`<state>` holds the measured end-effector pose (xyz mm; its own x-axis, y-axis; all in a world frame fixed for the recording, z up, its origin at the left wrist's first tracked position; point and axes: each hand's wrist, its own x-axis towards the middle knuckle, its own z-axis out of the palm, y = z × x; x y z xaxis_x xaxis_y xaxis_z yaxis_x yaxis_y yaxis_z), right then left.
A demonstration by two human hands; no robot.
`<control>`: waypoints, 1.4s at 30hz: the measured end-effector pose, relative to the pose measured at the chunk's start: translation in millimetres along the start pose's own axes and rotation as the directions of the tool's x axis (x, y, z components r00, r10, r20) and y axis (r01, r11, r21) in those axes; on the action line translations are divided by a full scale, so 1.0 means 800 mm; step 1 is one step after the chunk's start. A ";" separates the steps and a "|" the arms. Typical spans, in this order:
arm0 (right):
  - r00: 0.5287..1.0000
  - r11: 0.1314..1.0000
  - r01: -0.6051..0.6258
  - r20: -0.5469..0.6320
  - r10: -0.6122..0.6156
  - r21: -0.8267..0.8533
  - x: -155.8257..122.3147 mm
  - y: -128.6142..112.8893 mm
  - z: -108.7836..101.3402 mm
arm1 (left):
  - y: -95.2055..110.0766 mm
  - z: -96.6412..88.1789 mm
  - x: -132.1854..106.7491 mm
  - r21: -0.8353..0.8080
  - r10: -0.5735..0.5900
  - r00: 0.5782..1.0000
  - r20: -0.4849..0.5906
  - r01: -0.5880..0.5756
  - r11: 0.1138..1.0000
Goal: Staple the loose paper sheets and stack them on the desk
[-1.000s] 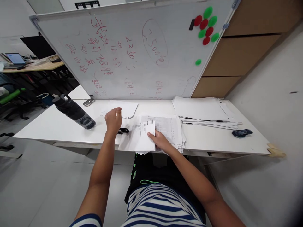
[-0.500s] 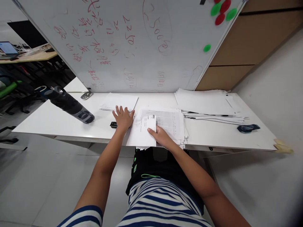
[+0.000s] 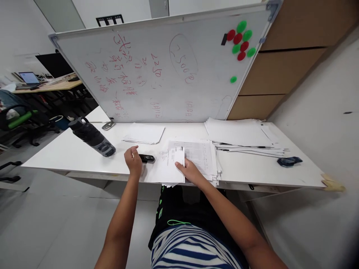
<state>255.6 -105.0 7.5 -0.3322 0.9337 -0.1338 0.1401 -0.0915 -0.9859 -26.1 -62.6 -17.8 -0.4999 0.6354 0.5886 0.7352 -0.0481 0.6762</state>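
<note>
My right hand [image 3: 190,172] is closed on the right edge of a printed paper sheet [image 3: 165,172], thumb on top. The sheet overlaps a stack of printed papers [image 3: 199,153] at the front of the desk. At the sheet's left side lies a black stapler [image 3: 147,158]. My left hand [image 3: 132,161] is curled at the stapler's left end, with its fingers drawn in and nothing visible in them. It hides a little of that end; whether it touches the stapler is unclear.
A small stack of sheets [image 3: 144,133] lies behind the stapler. A dark bottle [image 3: 92,138] stands on the left, near a computer mouse [image 3: 108,126]. More papers [image 3: 238,132] and a dark crumpled item [image 3: 290,161] are on the right. A whiteboard [image 3: 207,89] rises along the back.
My left hand has come off the stapler's top, moved left and curled its fingers. My right hand still holds the sheet. The camera view has tilted up.
</note>
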 end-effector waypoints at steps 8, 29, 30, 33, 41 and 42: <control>1.000 0.996 0.007 -0.027 -0.010 -0.087 -0.011 -0.012 0.006 | -0.039 -0.005 -0.005 0.212 -0.120 0.933 0.339 0.049 0.976; 0.859 0.985 0.099 -0.488 -0.158 -0.144 -0.033 -0.009 -0.078 | -0.039 -0.001 -0.007 0.229 -0.093 0.945 0.313 0.020 0.973; 0.860 0.985 0.092 -0.487 -0.153 -0.147 -0.033 -0.008 -0.078 | -0.039 -0.001 -0.007 0.228 -0.093 0.946 0.311 0.021 0.973; 0.863 0.986 0.088 -0.484 -0.145 -0.139 -0.034 -0.009 -0.078 | -0.039 -0.002 -0.008 0.230 -0.099 0.943 0.316 0.026 0.973; 0.844 0.978 0.180 -0.495 -0.209 -0.105 -0.038 -0.021 -0.096 | -0.039 -0.002 -0.008 0.235 -0.094 0.943 0.319 0.017 0.972; 0.836 0.973 0.181 -0.499 -0.230 -0.146 -0.036 -0.021 -0.100 | -0.040 -0.001 -0.008 0.235 -0.092 0.944 0.317 0.016 0.972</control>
<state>337.7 -102.9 36.0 0.1554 0.9740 0.1650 0.2125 0.1302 -0.9684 -46.8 -65.9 -42.3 -0.3945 0.8485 0.3528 0.8140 0.1445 0.5626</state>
